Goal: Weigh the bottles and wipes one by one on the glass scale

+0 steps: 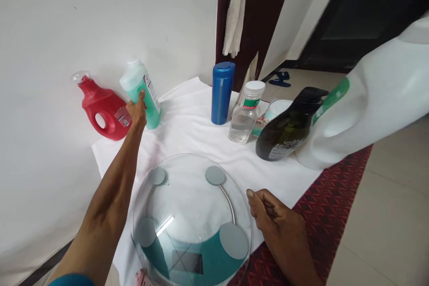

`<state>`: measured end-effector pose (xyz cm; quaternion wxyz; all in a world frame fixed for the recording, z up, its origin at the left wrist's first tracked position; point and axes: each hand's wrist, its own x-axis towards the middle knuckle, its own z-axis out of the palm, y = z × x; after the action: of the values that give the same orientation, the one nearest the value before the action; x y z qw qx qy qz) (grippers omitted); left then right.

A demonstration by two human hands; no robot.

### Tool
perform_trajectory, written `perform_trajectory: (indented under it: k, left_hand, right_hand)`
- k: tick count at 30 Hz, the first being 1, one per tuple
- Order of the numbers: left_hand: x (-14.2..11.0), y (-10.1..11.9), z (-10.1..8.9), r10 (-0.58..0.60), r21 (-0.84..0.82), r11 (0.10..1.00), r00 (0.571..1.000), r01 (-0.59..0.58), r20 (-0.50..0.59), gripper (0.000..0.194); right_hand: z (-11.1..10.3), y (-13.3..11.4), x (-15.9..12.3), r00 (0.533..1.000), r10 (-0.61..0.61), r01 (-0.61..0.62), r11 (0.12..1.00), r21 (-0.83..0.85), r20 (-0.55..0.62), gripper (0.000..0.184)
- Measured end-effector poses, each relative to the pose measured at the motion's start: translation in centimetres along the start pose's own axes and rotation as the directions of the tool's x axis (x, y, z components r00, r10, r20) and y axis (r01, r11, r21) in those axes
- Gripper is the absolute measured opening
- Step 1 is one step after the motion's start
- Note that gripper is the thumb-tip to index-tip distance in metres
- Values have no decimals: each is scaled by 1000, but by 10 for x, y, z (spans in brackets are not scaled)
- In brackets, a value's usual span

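Note:
My left hand [137, 109] reaches to the far left and is wrapped around a bottle of green liquid [152, 114], a pale one with a white cap. The bottle leans to the left, and its base is at the white cloth. Right beside it stands a red jug [100, 103] with a handle and a clear cap. My right hand [281, 223] is closed, thumb against the curled fingers, with nothing visible in it. It hovers by the right edge of a round glass bathroom scale [187, 205], which has grey discs and a teal front section.
Along the back right of the white cloth [181, 136] stand a blue bottle [222, 96], a clear bottle with a white lid [244, 120], a dark bottle [284, 132] and a large white jug [368, 94]. A white wall [100, 13] rises behind; patterned red fabric [321, 201] lies at right.

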<state>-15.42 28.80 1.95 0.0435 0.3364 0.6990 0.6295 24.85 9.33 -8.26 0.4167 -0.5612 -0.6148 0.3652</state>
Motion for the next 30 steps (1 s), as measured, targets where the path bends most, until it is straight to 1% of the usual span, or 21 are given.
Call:
perform_trajectory:
  k: [2, 4, 6, 8, 10, 12, 15, 17, 20, 23, 26, 28, 30]
  left_hand:
    - [-7, 10, -5, -2, -68, 998, 998, -3, -59, 61]
    - [-17, 20, -19, 17, -91, 996, 997, -24, -77, 69]
    - [-33, 29, -38, 34, -111, 993, 998, -39, -45, 75]
    - [-54, 38, -61, 74, -129, 989, 997, -74, -4, 78]
    - [-81, 49, -84, 127, -153, 981, 992, -123, 17, 75]
    - [-111, 63, -108, 148, -179, 974, 989, -140, 29, 70]
    - [-161, 86, -137, 116, -187, 977, 993, -107, 37, 69]
    - [-193, 99, -151, 93, -145, 986, 995, -86, 47, 69]
    - [-236, 109, -166, 60, -95, 994, 996, -54, 65, 69]
    - [-266, 107, -174, 49, -131, 991, 995, -38, 86, 68]
    - [-284, 101, -176, 82, -173, 983, 993, -66, 85, 68]
    - [-291, 97, -175, 121, -222, 969, 991, -105, 58, 69]
    - [-296, 96, -175, 167, -274, 950, 984, -147, 53, 68]
  right_hand:
    - [1, 0, 0, 1000, -16, 16, 1000, 4, -4, 57]
    - [1, 1, 1, 999, -39, 39, 999, 11, -8, 56]
    - [2, 1, 1, 999, -52, 52, 998, 20, -11, 55]
    - [2, 1, 1, 998, -61, 62, 998, 31, -12, 54]
    - [2, -2, 1, 998, -66, 66, 997, 35, -14, 53]
    - [2, -5, 1, 997, -70, 70, 997, 30, -15, 50]
    - [1, -8, -1, 997, -69, 69, 997, 29, -22, 47]
    - [1, -9, -2, 998, -64, 65, 997, 42, -23, 45]
    - [3, -7, -3, 998, -61, 63, 995, 79, -25, 43]
    - [4, -6, -4, 997, -75, 77, 991, 105, -25, 42]
    - [4, -5, -4, 995, -91, 94, 990, 107, -29, 41]
    - [4, -5, -3, 995, -97, 100, 989, 110, -31, 41]
    - [4, -4, -3, 994, -102, 105, 988, 117, -29, 40]
